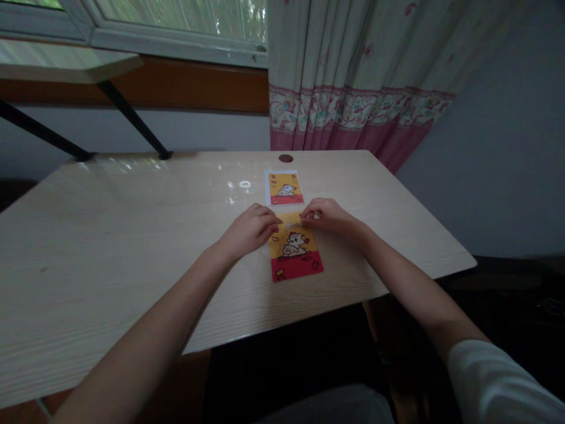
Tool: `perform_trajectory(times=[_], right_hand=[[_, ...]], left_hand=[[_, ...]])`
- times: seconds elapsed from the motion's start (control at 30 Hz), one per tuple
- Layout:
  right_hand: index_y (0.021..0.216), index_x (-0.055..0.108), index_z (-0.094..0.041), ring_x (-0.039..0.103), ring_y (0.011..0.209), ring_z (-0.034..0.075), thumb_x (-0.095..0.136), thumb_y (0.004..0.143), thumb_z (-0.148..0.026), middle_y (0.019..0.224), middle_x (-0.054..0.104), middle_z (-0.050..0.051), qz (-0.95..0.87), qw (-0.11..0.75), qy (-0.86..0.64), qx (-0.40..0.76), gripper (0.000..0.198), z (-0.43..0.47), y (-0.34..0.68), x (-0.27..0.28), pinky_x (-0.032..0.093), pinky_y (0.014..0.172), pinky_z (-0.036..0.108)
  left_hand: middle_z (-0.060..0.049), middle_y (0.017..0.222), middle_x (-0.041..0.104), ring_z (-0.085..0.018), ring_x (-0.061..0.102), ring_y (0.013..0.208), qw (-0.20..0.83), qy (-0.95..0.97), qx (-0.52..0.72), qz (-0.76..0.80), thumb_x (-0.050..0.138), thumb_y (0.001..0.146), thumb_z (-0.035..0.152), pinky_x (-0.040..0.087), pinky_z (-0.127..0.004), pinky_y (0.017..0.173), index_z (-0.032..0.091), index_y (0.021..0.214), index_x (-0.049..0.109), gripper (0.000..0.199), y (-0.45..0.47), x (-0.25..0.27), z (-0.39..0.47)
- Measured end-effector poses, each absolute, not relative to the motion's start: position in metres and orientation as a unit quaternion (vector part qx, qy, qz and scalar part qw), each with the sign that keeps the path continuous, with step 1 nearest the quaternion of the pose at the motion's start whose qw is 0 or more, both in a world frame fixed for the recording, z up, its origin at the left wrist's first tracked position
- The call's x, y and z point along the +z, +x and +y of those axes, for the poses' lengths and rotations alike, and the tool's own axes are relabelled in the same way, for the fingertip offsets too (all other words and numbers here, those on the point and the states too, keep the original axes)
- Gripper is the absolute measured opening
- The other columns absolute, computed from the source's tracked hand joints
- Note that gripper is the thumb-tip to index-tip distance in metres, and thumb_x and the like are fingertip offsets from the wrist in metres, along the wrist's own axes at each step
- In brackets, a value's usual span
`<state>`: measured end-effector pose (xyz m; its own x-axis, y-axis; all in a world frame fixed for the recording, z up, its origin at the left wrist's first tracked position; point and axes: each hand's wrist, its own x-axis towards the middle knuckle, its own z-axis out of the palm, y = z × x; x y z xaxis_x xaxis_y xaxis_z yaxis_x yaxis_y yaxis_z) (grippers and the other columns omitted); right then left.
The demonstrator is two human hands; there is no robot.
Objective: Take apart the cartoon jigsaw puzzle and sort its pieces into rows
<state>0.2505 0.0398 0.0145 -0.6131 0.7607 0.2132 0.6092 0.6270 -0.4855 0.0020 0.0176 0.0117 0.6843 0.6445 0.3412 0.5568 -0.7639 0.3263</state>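
A yellow-and-red picture sheet point(295, 259) with a cartoon animal in a red hat lies on the table in front of me. My left hand point(253, 228) is over its upper left edge, thumb and fingers pinched together. At the upper right edge, my right hand point(324, 216) is pinched in the same way. A thin pale piece point(292, 224) shows between the two sets of fingertips, too small and blurred to name. Whether the fingers grip it or the sheet's top is unclear. Just beyond lies a smaller card point(286, 188) with a similar picture and a white border.
The light wooden table point(132, 235) has a round cable hole point(286, 158) near its back edge. A raised shelf point(66, 62) on black legs stands at the left. Behind the table hangs a floral curtain point(353, 112) beside a window point(185, 23).
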Motion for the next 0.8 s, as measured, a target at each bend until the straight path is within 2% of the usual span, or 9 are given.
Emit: perform_trajectory(times=[0.23,0.5,0.8], right_hand=[[0.080,0.070,-0.018,0.055,0.069,0.011,0.063,0.077,-0.027,0.075,0.063,0.003,-0.896,0.185,-0.360,0.184,0.012,0.041,0.257,0.014,0.041,0.065,0.022],[0.080,0.069,-0.017,0.052,0.065,0.010,0.064,0.076,-0.028,0.074,0.062,0.002,-0.864,0.204,-0.410,0.208,0.013,0.043,0.254,0.012,0.038,0.062,0.022],[0.077,0.067,-0.017,0.049,0.063,0.009,0.065,0.073,-0.026,0.071,0.059,0.000,-0.855,0.206,-0.425,0.216,0.011,0.042,0.250,0.010,0.035,0.060,0.021]], left_hand=[[-0.011,0.108,0.057,-0.023,0.049,0.101,0.080,0.926,0.199,0.310,0.044,0.088,0.031,0.042,-0.040,0.083,0.023,0.115,0.060,0.032,0.014,-0.002,0.015],[-0.010,0.109,0.055,-0.025,0.046,0.104,0.064,0.925,0.168,0.335,0.042,0.090,0.035,0.038,-0.040,0.084,0.027,0.115,0.060,0.032,0.015,-0.004,0.015],[-0.010,0.111,0.054,-0.026,0.044,0.105,0.055,0.924,0.150,0.347,0.040,0.090,0.036,0.037,-0.038,0.084,0.027,0.115,0.060,0.033,0.020,0.000,0.012]])
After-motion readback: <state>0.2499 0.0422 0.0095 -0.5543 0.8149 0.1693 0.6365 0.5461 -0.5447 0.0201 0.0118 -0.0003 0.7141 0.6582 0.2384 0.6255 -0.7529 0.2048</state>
